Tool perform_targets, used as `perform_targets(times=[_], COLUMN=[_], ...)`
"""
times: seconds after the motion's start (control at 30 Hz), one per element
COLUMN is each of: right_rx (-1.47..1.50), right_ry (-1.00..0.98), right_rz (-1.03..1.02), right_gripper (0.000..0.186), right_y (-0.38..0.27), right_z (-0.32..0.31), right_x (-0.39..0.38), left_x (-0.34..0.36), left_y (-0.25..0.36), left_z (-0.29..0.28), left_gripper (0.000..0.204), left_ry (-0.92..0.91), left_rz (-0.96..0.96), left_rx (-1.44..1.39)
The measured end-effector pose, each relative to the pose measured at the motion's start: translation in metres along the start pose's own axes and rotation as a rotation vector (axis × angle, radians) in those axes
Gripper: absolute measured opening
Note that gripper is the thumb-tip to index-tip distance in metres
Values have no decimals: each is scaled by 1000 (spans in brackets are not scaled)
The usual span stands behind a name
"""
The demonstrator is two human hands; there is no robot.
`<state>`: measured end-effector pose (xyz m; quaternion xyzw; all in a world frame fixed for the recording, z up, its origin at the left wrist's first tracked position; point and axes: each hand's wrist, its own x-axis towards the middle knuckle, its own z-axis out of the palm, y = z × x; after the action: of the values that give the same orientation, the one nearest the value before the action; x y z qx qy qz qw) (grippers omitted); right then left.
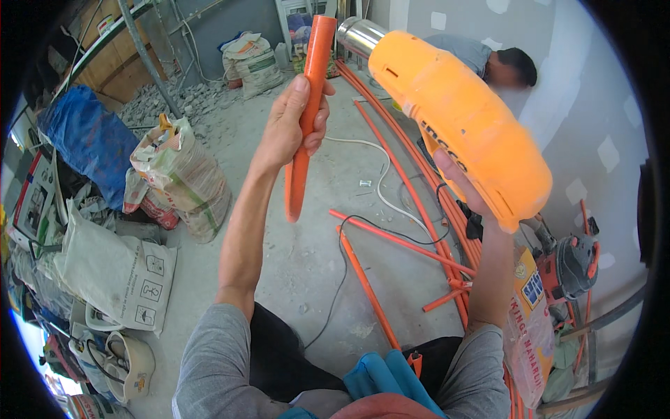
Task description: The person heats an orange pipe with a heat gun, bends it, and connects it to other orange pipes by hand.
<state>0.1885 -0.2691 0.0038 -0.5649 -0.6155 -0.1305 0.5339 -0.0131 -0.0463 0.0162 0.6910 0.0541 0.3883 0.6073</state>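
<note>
My left hand (292,126) grips a short orange plastic pipe (308,112) around its middle and holds it up, nearly upright. The pipe's top end stands close beside the metal nozzle (357,35) of an orange heat gun (464,119). My right hand (466,188) holds that gun by its handle, raised at the right, with the nozzle pointing up and left toward the pipe. Most of my right hand's fingers are hidden behind the gun's body.
Several long orange pipes (412,181) lie on the concrete floor along the white wall, with a white cable (382,183) and a black cable (340,279). Filled sacks (183,174) stand at the left. Another person (488,63) crouches by the wall. A power tool (576,262) sits at the right.
</note>
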Motion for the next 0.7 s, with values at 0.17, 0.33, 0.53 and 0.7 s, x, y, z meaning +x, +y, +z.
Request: perform_targets(times=[0.17, 0.33, 0.53, 0.7], right_rx=[-210, -191, 633, 158], right_ry=[-25, -11, -33, 6], right_rz=[-197, -173, 209, -89], right_gripper=[42, 41, 40, 34], right_y=[36, 18, 24, 11], right_z=[-3, 2, 10, 8], right_x=[-8, -3, -8, -1], left_x=[1, 1, 2, -1], left_y=[4, 2, 0, 4], left_z=[3, 2, -2, -2], left_gripper=[57, 55, 54, 52], left_ry=[15, -10, -16, 42], left_rz=[8, 51, 63, 28], left_rx=[26, 38, 16, 10])
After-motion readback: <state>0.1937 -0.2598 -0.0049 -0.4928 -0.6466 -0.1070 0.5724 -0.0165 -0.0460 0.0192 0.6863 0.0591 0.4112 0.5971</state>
